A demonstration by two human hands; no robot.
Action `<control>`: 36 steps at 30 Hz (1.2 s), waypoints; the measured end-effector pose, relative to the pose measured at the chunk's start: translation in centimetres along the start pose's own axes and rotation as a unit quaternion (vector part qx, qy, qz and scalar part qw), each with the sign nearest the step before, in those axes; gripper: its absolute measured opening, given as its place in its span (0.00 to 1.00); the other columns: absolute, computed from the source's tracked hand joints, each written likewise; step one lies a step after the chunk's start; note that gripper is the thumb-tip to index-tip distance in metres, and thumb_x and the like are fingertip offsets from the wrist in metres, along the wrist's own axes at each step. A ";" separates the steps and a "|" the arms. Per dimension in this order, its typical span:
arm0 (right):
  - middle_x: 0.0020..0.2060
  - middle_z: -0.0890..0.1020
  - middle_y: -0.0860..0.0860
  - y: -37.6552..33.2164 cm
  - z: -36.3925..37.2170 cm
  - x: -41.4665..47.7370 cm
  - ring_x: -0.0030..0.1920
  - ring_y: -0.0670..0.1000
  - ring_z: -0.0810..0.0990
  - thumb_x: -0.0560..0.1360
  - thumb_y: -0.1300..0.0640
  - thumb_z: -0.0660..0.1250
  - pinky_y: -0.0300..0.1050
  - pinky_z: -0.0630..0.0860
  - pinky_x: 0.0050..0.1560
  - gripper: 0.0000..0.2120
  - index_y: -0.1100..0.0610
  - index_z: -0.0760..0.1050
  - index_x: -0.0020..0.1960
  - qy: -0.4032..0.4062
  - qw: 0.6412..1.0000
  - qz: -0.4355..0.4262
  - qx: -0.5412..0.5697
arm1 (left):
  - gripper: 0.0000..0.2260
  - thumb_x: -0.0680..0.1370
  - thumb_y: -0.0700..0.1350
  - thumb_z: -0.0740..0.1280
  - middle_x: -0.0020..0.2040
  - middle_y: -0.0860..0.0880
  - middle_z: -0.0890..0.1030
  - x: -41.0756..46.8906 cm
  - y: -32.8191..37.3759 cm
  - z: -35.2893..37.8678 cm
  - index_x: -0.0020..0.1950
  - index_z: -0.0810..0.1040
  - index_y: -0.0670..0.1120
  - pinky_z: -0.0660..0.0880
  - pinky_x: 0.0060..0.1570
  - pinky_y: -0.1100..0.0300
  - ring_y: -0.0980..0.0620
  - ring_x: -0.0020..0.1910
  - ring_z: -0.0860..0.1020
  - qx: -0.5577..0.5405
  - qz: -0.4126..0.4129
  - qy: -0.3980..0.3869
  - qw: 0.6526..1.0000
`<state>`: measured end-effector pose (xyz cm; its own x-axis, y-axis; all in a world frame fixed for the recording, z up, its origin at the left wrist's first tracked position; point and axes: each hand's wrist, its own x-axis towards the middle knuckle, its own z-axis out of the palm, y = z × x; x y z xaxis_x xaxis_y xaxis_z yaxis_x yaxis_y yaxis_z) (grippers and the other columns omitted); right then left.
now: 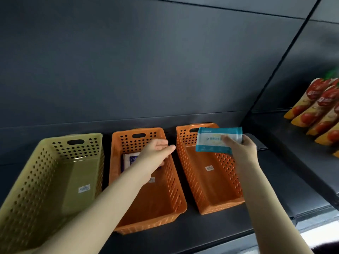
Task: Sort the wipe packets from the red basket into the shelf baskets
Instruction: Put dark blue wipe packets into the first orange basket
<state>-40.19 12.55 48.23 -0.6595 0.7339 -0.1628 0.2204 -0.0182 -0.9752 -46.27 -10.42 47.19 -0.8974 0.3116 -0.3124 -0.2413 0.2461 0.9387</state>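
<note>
Gripping one packet [212, 142] near two orange baskets [146, 224], one olive basket [27, 189].

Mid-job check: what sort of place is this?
Probably a shop: dark shelving holds stickered plastic baskets, tomato-printed pouches line the next shelf, and the right hand holds a wipe packet.

A teal-and-white wipe packet [211, 142] hangs tilted over the right orange basket [187, 171]; a white-and-purple packet [129, 160], seemingly flat, lies in the middle orange basket [173, 189].
</note>
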 end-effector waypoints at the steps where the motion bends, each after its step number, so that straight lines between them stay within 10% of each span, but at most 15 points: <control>1: 0.48 0.82 0.54 0.3 0.0 1.0 0.45 0.50 0.83 0.75 0.57 0.72 0.41 0.79 0.38 0.11 0.57 0.74 0.54 -0.004 1.000 -0.002 -0.028 | 0.20 0.76 0.53 0.70 0.61 0.54 0.76 0.8 0.0 0.8 0.65 0.72 0.50 0.75 0.60 0.54 0.55 0.58 0.75 0.021 -0.015 0.004 1.000; 8: 0.49 0.84 0.56 3.1 3.8 7.1 0.47 0.55 0.84 0.73 0.57 0.73 0.53 0.81 0.51 0.11 0.59 0.77 0.53 -0.078 0.978 0.060 -0.185 | 0.26 0.69 0.57 0.76 0.58 0.51 0.68 4.6 -0.5 4.6 0.58 0.64 0.52 0.65 0.37 0.62 0.53 0.52 0.69 0.081 -0.067 0.133 0.986; 18: 0.43 0.78 0.49 7.0 7.9 9.9 0.39 0.44 0.76 0.75 0.57 0.70 0.37 0.73 0.33 0.09 0.53 0.72 0.53 -0.123 0.949 0.075 -0.280 | 0.38 0.67 0.56 0.77 0.67 0.49 0.64 5.6 -2.7 5.1 0.68 0.60 0.50 0.67 0.48 0.59 0.51 0.62 0.66 0.104 -0.044 0.138 0.984; 36: 0.44 0.79 0.50 7.9 11.1 7.8 0.40 0.48 0.79 0.77 0.56 0.69 0.38 0.79 0.36 0.07 0.52 0.70 0.49 -0.159 0.945 0.063 -0.278 | 0.22 0.78 0.48 0.68 0.60 0.53 0.69 4.3 -2.7 2.9 0.69 0.63 0.52 0.71 0.27 0.72 0.56 0.56 0.72 0.119 -0.002 0.074 0.990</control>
<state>-51.58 10.55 37.56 -0.7661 0.5074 -0.3945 0.5968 0.3335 -0.7298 -48.46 -7.07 42.91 -0.9451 0.1758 -0.2753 -0.1679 0.4615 0.8711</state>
